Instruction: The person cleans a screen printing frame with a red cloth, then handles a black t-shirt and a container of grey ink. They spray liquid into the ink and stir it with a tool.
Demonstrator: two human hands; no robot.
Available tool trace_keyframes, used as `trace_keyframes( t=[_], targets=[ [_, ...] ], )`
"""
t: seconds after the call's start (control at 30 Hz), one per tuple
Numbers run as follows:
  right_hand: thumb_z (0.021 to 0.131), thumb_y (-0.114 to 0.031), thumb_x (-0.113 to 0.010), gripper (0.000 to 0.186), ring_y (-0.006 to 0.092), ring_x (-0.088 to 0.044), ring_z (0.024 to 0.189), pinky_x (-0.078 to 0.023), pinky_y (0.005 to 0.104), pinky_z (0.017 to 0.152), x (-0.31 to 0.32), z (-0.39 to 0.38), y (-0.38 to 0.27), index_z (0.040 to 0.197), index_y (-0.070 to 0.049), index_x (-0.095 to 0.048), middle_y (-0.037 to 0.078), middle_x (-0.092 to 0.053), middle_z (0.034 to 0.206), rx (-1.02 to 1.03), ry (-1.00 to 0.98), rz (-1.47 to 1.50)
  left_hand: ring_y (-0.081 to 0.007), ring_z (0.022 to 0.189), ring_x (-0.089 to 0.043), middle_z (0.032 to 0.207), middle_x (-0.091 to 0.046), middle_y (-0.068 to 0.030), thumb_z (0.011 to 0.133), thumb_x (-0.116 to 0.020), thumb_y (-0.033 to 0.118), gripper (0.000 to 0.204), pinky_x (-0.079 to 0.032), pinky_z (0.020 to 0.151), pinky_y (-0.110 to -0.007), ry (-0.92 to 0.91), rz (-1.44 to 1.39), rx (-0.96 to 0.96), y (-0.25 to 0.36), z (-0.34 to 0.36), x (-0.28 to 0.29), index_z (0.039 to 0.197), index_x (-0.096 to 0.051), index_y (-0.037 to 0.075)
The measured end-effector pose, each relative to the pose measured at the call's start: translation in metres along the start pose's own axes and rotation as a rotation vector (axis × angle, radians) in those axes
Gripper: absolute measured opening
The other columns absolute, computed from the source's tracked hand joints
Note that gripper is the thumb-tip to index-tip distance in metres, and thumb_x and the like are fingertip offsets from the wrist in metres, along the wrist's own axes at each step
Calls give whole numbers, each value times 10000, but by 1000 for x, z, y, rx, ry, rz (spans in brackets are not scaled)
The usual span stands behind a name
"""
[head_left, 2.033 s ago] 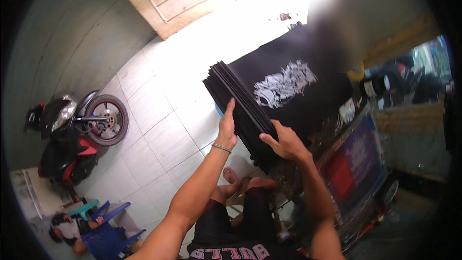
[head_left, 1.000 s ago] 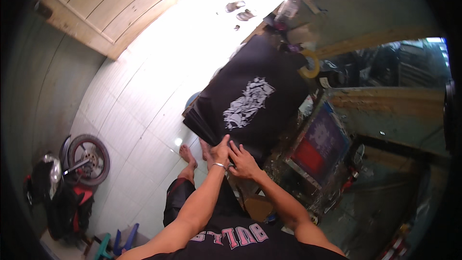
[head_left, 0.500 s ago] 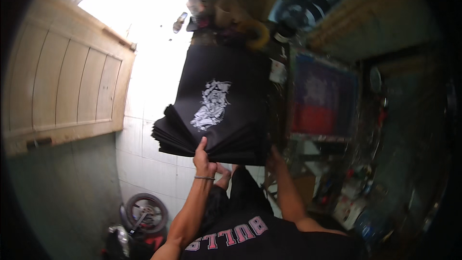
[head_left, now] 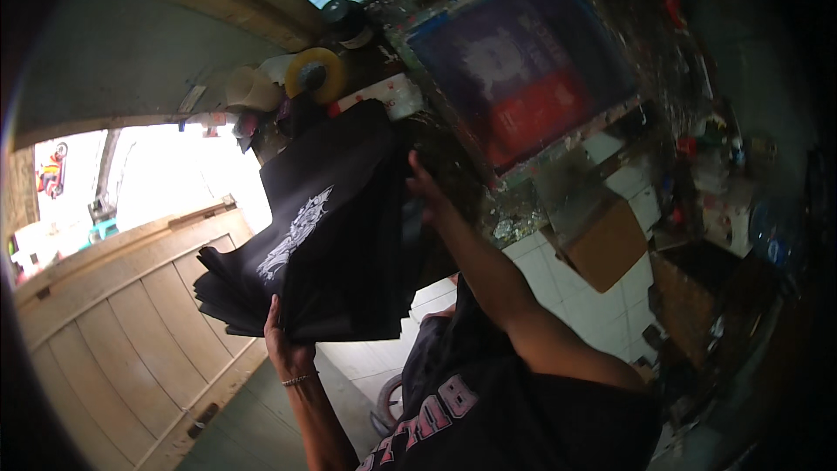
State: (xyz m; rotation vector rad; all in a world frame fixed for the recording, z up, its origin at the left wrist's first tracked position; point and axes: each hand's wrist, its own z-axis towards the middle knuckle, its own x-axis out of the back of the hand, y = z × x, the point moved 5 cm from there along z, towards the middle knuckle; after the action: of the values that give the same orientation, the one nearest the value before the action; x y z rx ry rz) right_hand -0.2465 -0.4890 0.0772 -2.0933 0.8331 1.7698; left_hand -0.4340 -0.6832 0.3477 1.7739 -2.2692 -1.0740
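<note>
My left hand [head_left: 288, 340] grips the lower edge of a stack of black fabric pieces [head_left: 353, 218], thumb on top. The top piece carries a white graphic print [head_left: 292, 235]; the lower left corners are fanned out in several layers. My right hand [head_left: 425, 187] is at the stack's right edge, fingers extended and somewhat blurred; whether they touch the fabric I cannot tell. A printing screen [head_left: 523, 78] with a purple and red area lies on the cluttered worktable [head_left: 471, 201], above and right of my right hand.
Yellow tape roll [head_left: 314, 63], dark jar [head_left: 347, 24] and beige container [head_left: 248, 87] sit behind the stack. Cardboard box [head_left: 604, 240], water jug [head_left: 772, 231] and assorted clutter stand at right. An open wooden door [head_left: 131, 314] is at lower left, before a bright doorway [head_left: 166, 170].
The view has swung right, bringing the screen and right-side clutter upward and nearer the middle. My right hand has moved from the stack's near edge up along its right side.
</note>
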Motion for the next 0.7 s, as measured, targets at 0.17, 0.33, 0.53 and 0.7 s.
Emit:
trace_keyframes(
  t=[0.17,0.33,0.53,0.7],
  targets=[
    [925,-356,-674,397,197,-699,848,-589,378,768,-38,24,5,1140,-25,-633,74,-694,1022,-78,270,-282,-315,1094,-649,1220,-662,-173,986,-589,239,367,-520,976,-447,149,369,-220,20,-26,-3,1237,-613,-28],
    [820,-162,-734,340,237,-690,877,-586,387,797,-117,-26,31,1101,-6,-626,107,-664,983,48,358,-364,-294,1148,-616,1297,-615,-169,969,-608,273,451,-508,991,-443,38,413,-244,67,-82,20,1313,-577,-18],
    [821,-97,-736,372,216,-668,980,-552,358,896,-222,-140,119,1159,10,-623,116,-664,1047,234,342,-383,-257,1111,-632,1262,-643,-140,988,-547,334,454,-500,998,-405,-61,609,-194,147,-156,73,1296,-592,4],
    [865,-137,-686,269,217,-698,911,-579,357,808,-237,-259,220,1107,-26,-654,101,-705,1007,323,585,-586,-239,839,-717,998,-720,-168,867,-647,186,335,-596,802,-352,-125,641,-204,194,-170,108,1086,-660,-68]
  ],
)
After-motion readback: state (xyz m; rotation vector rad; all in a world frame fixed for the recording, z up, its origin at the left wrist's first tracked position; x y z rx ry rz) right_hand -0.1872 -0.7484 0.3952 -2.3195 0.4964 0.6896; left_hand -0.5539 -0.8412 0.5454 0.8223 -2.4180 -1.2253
